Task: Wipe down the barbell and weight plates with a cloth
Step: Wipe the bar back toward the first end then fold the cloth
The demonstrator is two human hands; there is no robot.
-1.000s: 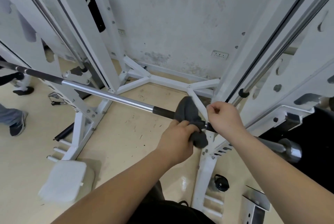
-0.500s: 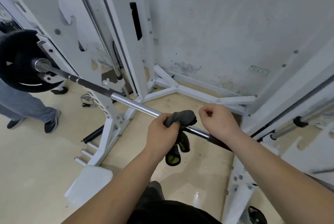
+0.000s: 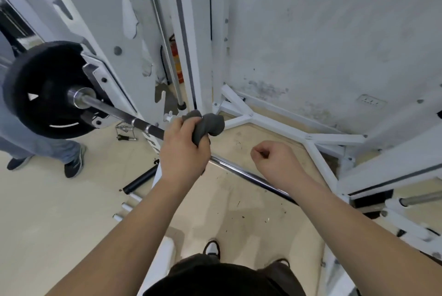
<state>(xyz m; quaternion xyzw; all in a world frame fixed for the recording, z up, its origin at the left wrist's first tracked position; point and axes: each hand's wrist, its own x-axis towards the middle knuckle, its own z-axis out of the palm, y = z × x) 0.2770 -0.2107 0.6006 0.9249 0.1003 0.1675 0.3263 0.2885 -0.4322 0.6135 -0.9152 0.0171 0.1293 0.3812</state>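
- Currently the left hand point(image 3: 184, 152) is closed tight round a grey cloth point(image 3: 208, 126), fingers and thumb curled, and the cloth is bunched over the barbell point(image 3: 239, 171).
- Cloth wad sticks out past the knuckles on the far side of the left hand, sitting on the bar where dark knurling meets the chrome section.
- Right hand point(image 3: 275, 164) is a closed fist with fingers curled in and nothing visible inside it. It is near the left hand but apart from it, further along the bar.
- The bar runs under the right wrist, not through the fist. I cannot tell if the wrist touches it.
- Barbell lies diagonally from upper left to lower right, resting in the white rack point(image 3: 275, 123), above the floor point(image 3: 71, 212).
- Black weight plate point(image 3: 45, 90) is on the bar's left end, well apart from both hands, to the left of the cloth hand.
- Bare chrome bar shows between the two hands.
- Another person's legs point(image 3: 35, 142) stand on the floor behind the plate, at far left.
- Stained white wall point(image 3: 323, 32) is behind the rack.
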